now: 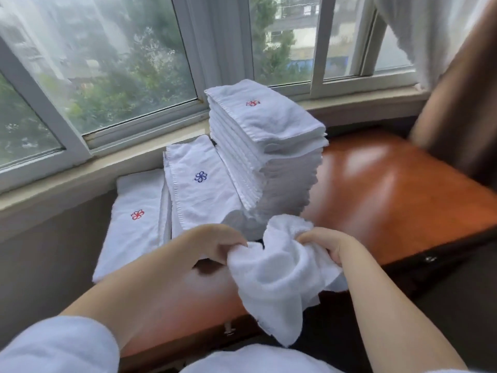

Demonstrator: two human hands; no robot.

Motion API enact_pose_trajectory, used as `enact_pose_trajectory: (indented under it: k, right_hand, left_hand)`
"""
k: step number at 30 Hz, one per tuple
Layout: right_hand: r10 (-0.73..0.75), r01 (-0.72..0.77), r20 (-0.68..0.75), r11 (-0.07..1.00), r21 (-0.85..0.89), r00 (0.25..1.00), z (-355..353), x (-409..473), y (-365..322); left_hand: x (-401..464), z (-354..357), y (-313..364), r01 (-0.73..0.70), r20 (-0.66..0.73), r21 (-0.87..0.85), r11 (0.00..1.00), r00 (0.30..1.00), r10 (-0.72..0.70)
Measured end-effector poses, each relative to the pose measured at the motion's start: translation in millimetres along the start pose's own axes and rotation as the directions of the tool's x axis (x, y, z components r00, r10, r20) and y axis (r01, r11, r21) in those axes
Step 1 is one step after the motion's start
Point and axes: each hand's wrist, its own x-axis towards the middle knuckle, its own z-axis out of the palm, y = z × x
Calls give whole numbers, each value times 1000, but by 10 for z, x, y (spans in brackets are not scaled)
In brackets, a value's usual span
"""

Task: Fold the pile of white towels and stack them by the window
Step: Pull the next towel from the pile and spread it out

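I'm looking down at a glossy reddish-brown table [398, 189] pushed up against a pale sill [53, 189] under a wide window [113, 63] with white frames, green trees blurred behind the glass; a brown curtain [454, 98] hangs at the right with a white sheer [419, 30] above it. Against the sill stand three piles of folded white towels. The tall stack [269, 157] sits in the middle of the table's far edge, its top towel marked with a small red flower, and it leans a little toward me. Touching its left side is a lower stack [199, 189] whose top towel carries a blue flower. Left of that, just beside it, is the lowest pile [134, 219], with a red flower on top, reaching over the table's left edge. In front of the stacks I have one loose towel [279, 275], crumpled and unfolded, held above the near edge of the table. My left hand [212, 243] pinches its upper left part with curled fingers, and my right hand [325, 243] grips the bunched upper right part, fingers closed round the cloth. The rest of the towel hangs down between my forearms toward my lap. A white sleeve [53, 345] covers my left arm at the bottom corner.
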Motion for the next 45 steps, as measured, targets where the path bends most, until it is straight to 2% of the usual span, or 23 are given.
enact_pose_trajectory:
  k: [3,7,11,12,18,23,28,35,40,45]
  right_hand:
    - [31,-7,-216,994,108,976,-226,-75,240]
    - [168,-44,-509,968,246,844,-479,-290,308]
    - [211,202,-672,853,481,710,-843,-331,527]
    - [216,239,-688,832,501,693,-933,-319,583]
    - [225,275,-673,787,552,705,-1539,-192,541]
    - [106,325,-639,791,518,762,-2291,0,414]
    - [-61,356,-596,848,392,801,-3143,234,199]
    - [-130,324,-479,879,349,868,-3824,589,-219]
    - [-114,293,-456,892,343,883,-4186,914,-383]
    - [-134,280,-411,905,319,902,-4621,1041,-423]
  left_hand:
    - [214,465,345,-106,2,-6,994,994,106]
    - [418,971,726,-245,-12,-24,969,970,245]
    - [589,1382,1068,-361,51,-70,930,930,365]
    - [593,1474,1164,-394,26,-92,915,917,398]
    - [658,1845,1831,-539,-117,-211,815,842,526]
    - [790,2108,2480,-579,-225,-231,782,814,536]
    - [899,2320,3071,-550,-311,-307,777,829,465]
    - [1277,2420,3632,-497,-438,-408,765,842,314]
    - [1743,2416,4014,-443,-397,-444,779,877,272]
    - [1939,2618,4317,-436,-422,-450,780,873,245]
